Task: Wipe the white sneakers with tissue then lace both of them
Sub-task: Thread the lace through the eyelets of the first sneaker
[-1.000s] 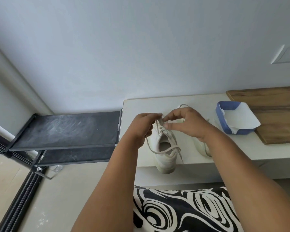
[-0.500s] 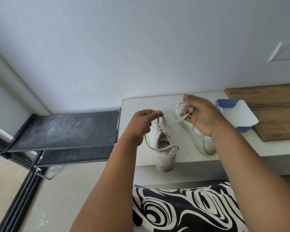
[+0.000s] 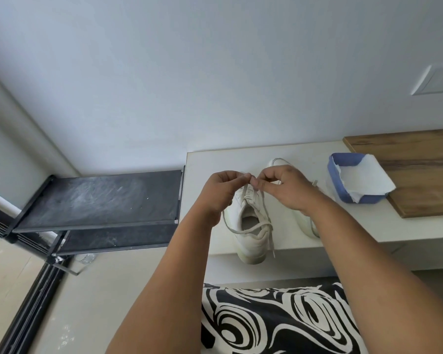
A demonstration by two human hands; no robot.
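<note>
A white sneaker (image 3: 251, 233) lies on the pale ledge (image 3: 207, 162) with its heel over the front edge. Its off-white lace (image 3: 265, 213) runs across the opening and hangs down the right side. Over the sneaker's toe end, my left hand (image 3: 221, 192) and my right hand (image 3: 284, 187) meet fingertip to fingertip, each pinching the lace. A second white sneaker (image 3: 279, 163) lies to the right, mostly hidden behind my right hand and forearm. A blue tissue pack (image 3: 353, 180) with a white sheet sticking out sits further right.
A wooden board (image 3: 420, 169) lies at the ledge's right end, under the tissue pack's edge. A dusty black shelf rack (image 3: 100, 198) stands left of the ledge. Black-and-white patterned cloth (image 3: 271, 320) covers my lap below. The wall rises right behind the ledge.
My right hand had pulled the lace out to the right, above the second sneaker; it has come back left and now meets my left hand over the first sneaker.
</note>
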